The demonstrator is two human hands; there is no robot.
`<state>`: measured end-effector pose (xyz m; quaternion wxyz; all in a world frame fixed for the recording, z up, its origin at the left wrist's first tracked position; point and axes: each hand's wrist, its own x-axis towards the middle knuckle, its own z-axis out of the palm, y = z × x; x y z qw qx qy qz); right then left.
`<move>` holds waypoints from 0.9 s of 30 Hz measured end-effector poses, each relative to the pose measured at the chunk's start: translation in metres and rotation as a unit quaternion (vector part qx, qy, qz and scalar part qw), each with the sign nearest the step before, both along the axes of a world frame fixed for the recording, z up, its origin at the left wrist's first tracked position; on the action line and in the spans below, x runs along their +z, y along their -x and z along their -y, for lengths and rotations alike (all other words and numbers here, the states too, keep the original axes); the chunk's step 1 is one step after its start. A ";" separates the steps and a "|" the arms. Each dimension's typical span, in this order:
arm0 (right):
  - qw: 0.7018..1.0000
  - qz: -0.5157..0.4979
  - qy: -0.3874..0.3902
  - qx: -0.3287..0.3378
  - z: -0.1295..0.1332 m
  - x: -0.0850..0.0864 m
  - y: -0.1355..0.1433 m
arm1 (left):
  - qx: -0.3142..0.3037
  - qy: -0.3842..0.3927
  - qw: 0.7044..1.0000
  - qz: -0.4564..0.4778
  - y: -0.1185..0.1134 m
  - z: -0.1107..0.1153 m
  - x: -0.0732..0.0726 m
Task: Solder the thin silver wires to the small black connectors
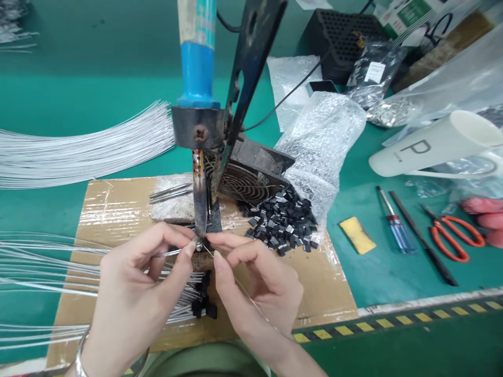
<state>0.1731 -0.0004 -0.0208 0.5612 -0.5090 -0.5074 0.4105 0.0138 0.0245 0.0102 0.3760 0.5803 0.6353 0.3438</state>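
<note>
Both hands meet low in the middle of the frame, right under the tip of the iron [199, 201], which hangs upright in a dark clamp with its blue handle running off the top edge. The left hand [135, 293] comes up from the lower left, wrist bent back with a bangle on it, thumb and forefinger pinched narrow on a thin wire [168, 253] just left of the tip. The right hand [255, 285] comes up from the lower centre, its thumb and forefinger closed on something small at the tip; what it is cannot be told, as the fingertips cover it. A fine strand [245, 296] runs from that pinch down across the right palm. The fingertips of the two hands almost touch.

Under the hands lies a taped cardboard sheet [113, 209] on the green bench [393, 272]. Between the wrists sits a small cluster of wired parts [202, 303], black bodies on silver leads. A loose pile of black parts [281, 220] spills from a bubble-wrap bag [326, 136] right of centre, just beside a dark fan [251, 175] behind the iron. A fan of bare wires [78, 146] sweeps across the upper left; more lie at the lower left.

At the right of the frame lie a yellow sponge [357, 235], a screwdriver [395, 222], red scissors [451, 238] and a white tube [428, 144] on its side.
</note>
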 end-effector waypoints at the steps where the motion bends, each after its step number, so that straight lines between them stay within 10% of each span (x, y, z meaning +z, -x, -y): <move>1: 1.000 0.004 -0.001 0.000 0.000 0.000 0.000 | 0.001 -0.001 1.000 -0.002 0.000 0.000 0.000; 27: 1.000 0.024 -0.018 -0.010 0.001 -0.002 0.002 | -0.003 -0.018 1.000 -0.014 -0.001 0.001 0.000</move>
